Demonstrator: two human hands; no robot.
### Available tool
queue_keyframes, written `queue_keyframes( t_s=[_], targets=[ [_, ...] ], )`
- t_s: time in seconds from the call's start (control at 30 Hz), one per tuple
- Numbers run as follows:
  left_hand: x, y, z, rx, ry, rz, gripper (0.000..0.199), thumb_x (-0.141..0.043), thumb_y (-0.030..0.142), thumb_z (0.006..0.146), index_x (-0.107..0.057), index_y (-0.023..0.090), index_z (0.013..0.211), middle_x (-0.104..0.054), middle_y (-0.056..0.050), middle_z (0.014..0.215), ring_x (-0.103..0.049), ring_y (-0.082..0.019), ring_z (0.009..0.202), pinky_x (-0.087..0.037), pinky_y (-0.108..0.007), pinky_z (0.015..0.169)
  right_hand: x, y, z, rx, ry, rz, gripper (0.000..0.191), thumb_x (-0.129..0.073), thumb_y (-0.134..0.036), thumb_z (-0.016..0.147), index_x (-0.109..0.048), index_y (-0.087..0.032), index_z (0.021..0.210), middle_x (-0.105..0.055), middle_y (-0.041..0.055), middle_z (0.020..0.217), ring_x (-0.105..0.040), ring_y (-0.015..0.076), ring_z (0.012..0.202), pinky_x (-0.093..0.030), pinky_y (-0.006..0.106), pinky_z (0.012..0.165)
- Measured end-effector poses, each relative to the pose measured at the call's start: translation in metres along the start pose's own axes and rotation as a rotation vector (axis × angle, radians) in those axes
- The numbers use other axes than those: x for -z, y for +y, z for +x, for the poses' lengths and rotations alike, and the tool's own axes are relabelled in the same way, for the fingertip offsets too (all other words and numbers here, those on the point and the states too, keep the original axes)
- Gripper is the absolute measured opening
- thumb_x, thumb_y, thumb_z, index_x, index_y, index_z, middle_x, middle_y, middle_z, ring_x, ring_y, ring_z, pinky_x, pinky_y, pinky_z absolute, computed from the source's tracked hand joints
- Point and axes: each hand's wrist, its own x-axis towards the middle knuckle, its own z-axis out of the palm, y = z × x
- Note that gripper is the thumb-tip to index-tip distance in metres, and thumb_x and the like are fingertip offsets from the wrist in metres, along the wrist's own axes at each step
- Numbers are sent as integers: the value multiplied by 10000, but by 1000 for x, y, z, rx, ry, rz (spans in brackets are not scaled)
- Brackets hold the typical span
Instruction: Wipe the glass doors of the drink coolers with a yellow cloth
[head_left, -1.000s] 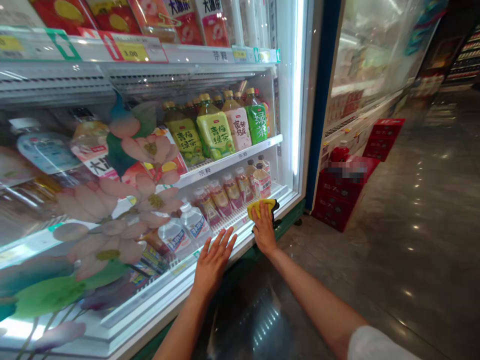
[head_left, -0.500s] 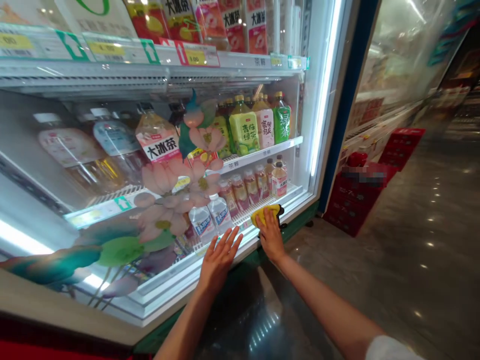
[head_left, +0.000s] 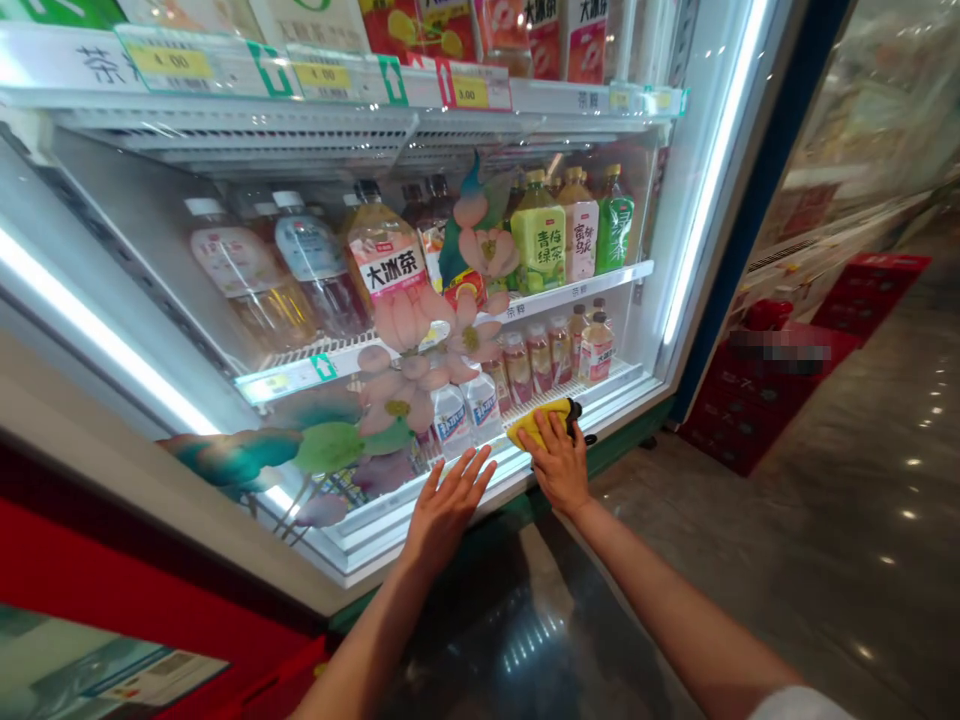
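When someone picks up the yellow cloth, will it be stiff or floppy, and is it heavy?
The cloth looks like soft fabric bunched under the right hand, so probably floppy. It seems little bigger than the hand, so likely light, unless wet.

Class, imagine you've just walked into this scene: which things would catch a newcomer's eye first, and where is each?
The yellow cloth stands out first, under the right hand near the lit cooler's lower edge, with the left hand beside it. Next come the pink flowers across the middle of the glass, before shelves of bottles. Red boxes stand on the floor to the right.
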Motion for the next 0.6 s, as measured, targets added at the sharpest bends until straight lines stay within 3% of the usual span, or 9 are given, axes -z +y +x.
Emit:
queue_keyframes(
  t_s=[0.1, 0.2, 0.3, 0.4, 0.5, 0.6],
  targets=[
    [8, -10, -14, 8, -12, 5, 685, -452, 42, 929, -423, 289, 1568, -440, -13, 1603, -359, -163, 1525, 34, -438, 1314, -5, 0, 20, -107, 124, 17, 774, -491, -95, 915, -293, -345, 1620, -217, 101, 1723, -66, 334, 1607, -147, 728, 1211],
    [15, -20, -26, 0, -4, 15, 655, -453, 47, 935, -454, 271, 1550, -458, -21, 1594, -348, -164, 1531, 45, -425, 1311, -15, -23, 28, -112, 155, 39, 751, -493, -135, 932, -274, -294, 1633, -156, 125, 1734, 16, 357, 1606, -148, 739, 1207],
    [19, -26, -35, -1, 5, 32, 621, -457, 66, 950, -471, 262, 1540, -479, -20, 1582, -359, -169, 1527, 35, -419, 1312, -19, -39, 10, 42, 59, 39, 674, -549, -181, 937, -407, -348, 1574, -288, 84, 1702, -79, 352, 1602, -111, 722, 1221],
    [20, -31, -42, -8, 6, 36, 660, -456, 58, 942, -428, 274, 1566, -476, -19, 1588, -344, -159, 1534, 19, -413, 1313, -9, -31, -5, 205, -76, 32, 633, -588, -169, 921, -512, -443, 1486, -439, 19, 1632, -246, 320, 1564, -53, 696, 1236],
    [21, -36, -50, 2, 4, 43, 708, -463, 53, 929, -378, 287, 1592, -478, -27, 1588, -342, -153, 1535, -6, -414, 1315, 8, -19, 11, 297, -142, 21, 661, -590, -138, 917, -507, -481, 1476, -476, -5, 1608, -325, 302, 1532, 9, 697, 1234],
    [24, -40, -59, 32, 15, 54, 709, -476, 40, 912, -414, 289, 1573, -497, -32, 1576, -337, -153, 1537, -47, -414, 1316, 19, -26, 41, 404, -181, 40, 678, -580, -132, 935, -472, -502, 1493, -478, -27, 1603, -351, 291, 1524, 8, 688, 1242]
  ],
)
